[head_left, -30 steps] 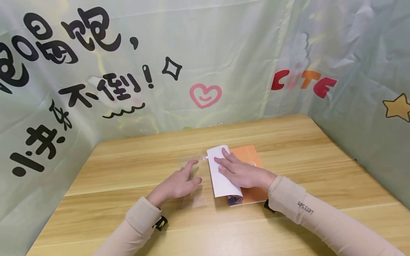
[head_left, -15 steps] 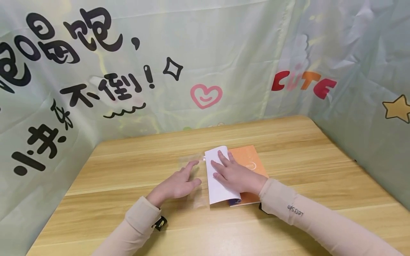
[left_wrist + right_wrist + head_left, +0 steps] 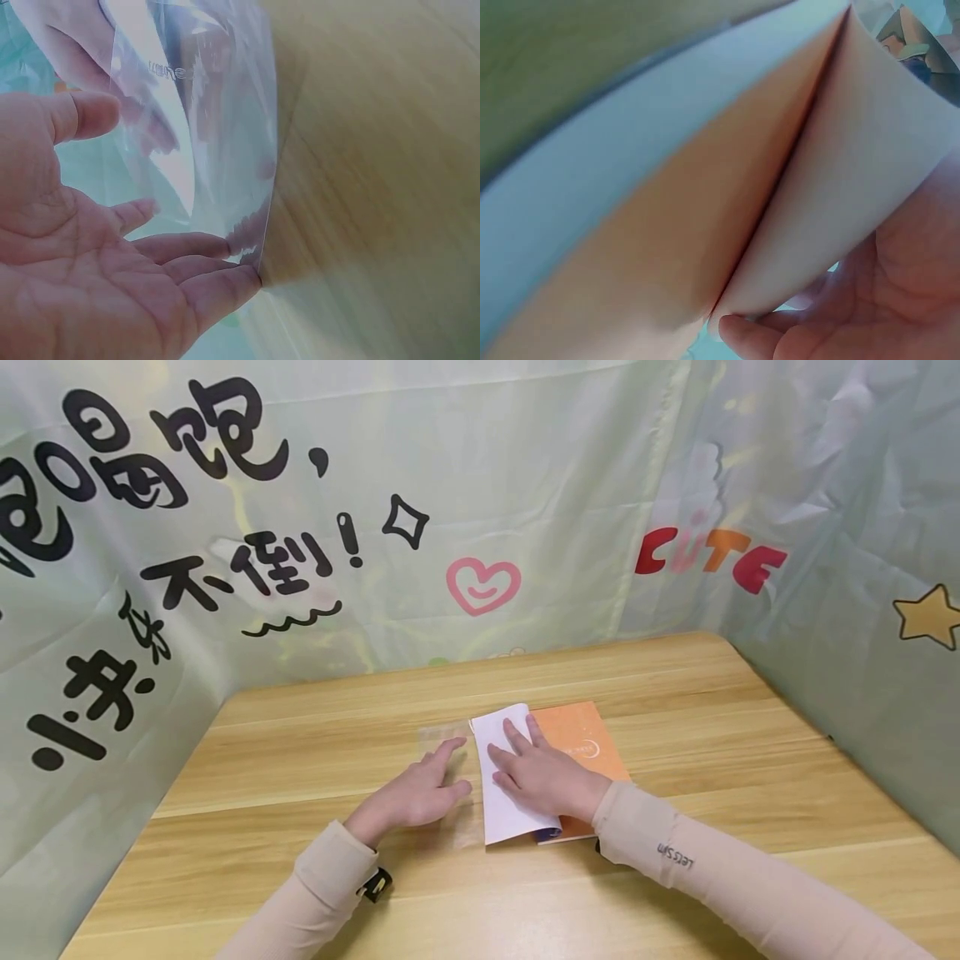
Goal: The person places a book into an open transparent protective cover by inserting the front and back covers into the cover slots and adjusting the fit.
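Compared with a second ago, we see that the right hand [image 3: 546,778] has slid left, and the white page [image 3: 499,806] under it has shifted left and nearer, so that less of the clear plastic [image 3: 232,150] shows beside it. On the orange cover [image 3: 577,727] we now see more of the white printed mark [image 3: 591,749], and less of the dark patterned strip [image 3: 549,834] at the near edge.

A pale cloth [image 3: 570,460] bearing a pink heart [image 3: 481,592] hangs behind the wooden table [image 3: 712,735].
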### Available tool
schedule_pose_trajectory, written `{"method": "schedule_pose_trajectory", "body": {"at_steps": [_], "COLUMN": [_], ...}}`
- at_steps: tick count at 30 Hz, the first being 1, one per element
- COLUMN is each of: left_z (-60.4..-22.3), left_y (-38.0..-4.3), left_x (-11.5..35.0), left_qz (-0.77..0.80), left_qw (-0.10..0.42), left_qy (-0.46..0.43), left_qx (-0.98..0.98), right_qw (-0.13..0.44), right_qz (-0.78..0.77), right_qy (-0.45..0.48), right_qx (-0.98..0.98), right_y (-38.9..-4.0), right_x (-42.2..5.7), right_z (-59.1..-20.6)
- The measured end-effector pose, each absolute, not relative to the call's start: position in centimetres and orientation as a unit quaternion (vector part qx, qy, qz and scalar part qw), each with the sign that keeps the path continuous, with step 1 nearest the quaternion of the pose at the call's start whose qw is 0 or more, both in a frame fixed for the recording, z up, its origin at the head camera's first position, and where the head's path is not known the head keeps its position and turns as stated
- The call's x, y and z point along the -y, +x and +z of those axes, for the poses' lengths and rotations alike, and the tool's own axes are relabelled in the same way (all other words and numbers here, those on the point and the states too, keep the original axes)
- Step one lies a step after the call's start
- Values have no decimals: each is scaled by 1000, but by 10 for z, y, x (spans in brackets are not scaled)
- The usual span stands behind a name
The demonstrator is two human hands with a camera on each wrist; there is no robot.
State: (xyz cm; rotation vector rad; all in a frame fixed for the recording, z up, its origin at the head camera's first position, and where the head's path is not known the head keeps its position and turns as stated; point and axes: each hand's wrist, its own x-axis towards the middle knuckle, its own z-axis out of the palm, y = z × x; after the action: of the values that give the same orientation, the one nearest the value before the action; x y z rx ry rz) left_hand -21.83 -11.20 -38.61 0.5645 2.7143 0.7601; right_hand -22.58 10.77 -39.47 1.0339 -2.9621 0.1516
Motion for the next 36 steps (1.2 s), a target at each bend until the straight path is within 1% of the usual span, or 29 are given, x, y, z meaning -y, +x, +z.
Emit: {"method": "schedule_pose_trajectory", "body": {"at_steps": [11,15,25,36], "left_z": [-386,-386,-385,-385], "left_y": [-217,-216,-214,-214], "left_x": [111,111,111,110], "left_qz": [258,260,256,253], "left_qw": [127,128,132,130], "left_qy": [201,200,203,210], "left_qx": [-936,-936,-936,-935], "right_qw": [16,19,14,46], "right_qz": [32,26,-5,-17], "right_qy": [337,324,312,292], "right_qx": [941,946,950,955], "right_y": [-224,-223,-222,-220], "right_x": [-104,-102,-96,-93], "right_z": [-391,-391,-389,-393]}}
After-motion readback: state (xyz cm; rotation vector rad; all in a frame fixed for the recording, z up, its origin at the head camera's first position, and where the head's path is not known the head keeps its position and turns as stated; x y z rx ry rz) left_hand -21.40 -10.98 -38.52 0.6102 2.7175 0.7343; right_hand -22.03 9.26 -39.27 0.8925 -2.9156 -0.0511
